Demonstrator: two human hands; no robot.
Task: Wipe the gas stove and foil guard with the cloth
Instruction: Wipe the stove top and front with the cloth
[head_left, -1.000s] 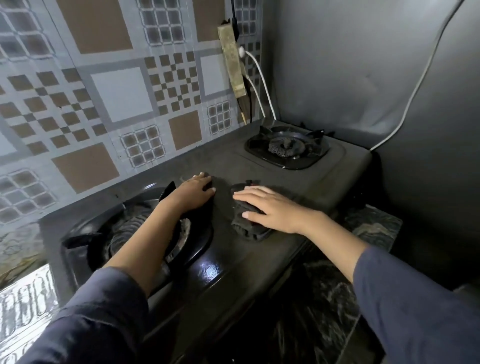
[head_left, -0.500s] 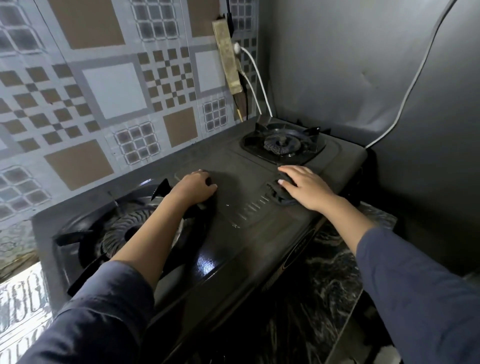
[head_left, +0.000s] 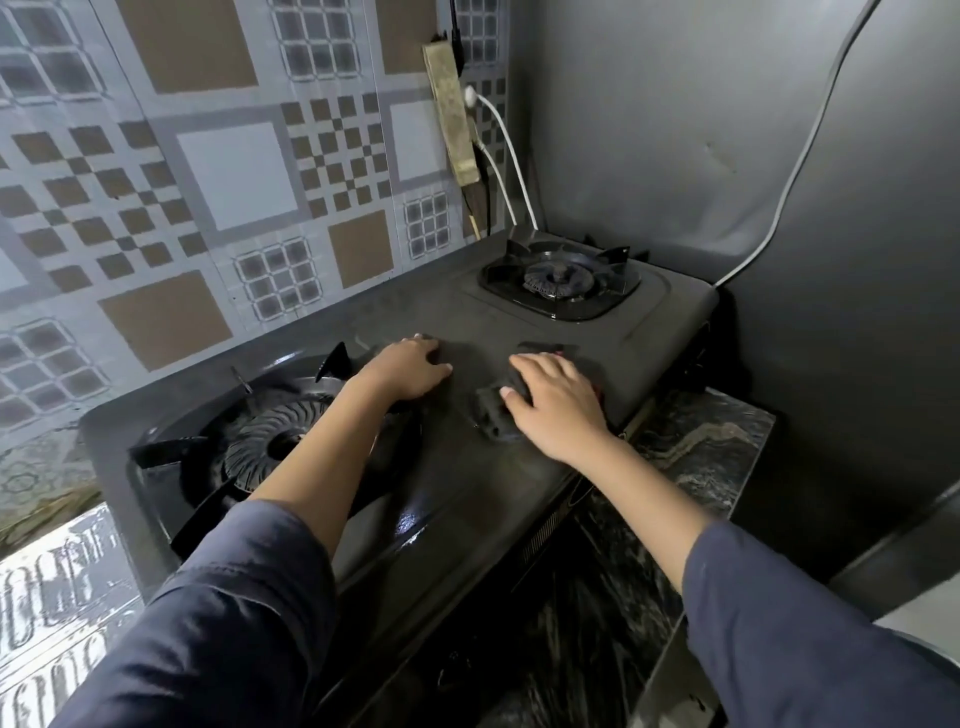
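Note:
A dark two-burner gas stove (head_left: 519, 322) stands on a marbled counter. My right hand (head_left: 558, 402) presses a dark bunched cloth (head_left: 491, 418) flat onto the stove top, midway between the burners. My left hand (head_left: 408, 371) rests palm down on the stove top beside the near burner (head_left: 275, 441), fingers slightly curled and holding nothing. The far burner (head_left: 558, 275) sits at the back right. A patterned foil guard (head_left: 208, 166) with brown and grey squares covers the wall behind the stove. A plain grey guard (head_left: 675, 130) covers the right-hand wall.
A power strip (head_left: 452, 109) hangs on the patterned wall with white cables (head_left: 506, 150) dropping behind the far burner. A second white cable (head_left: 800, 156) runs down the grey wall. The dark marbled counter (head_left: 701, 447) shows in front and right of the stove.
My right hand slid the cloth away toward the far burner, then back toward the stove's middle. My left hand stayed beside the near burner.

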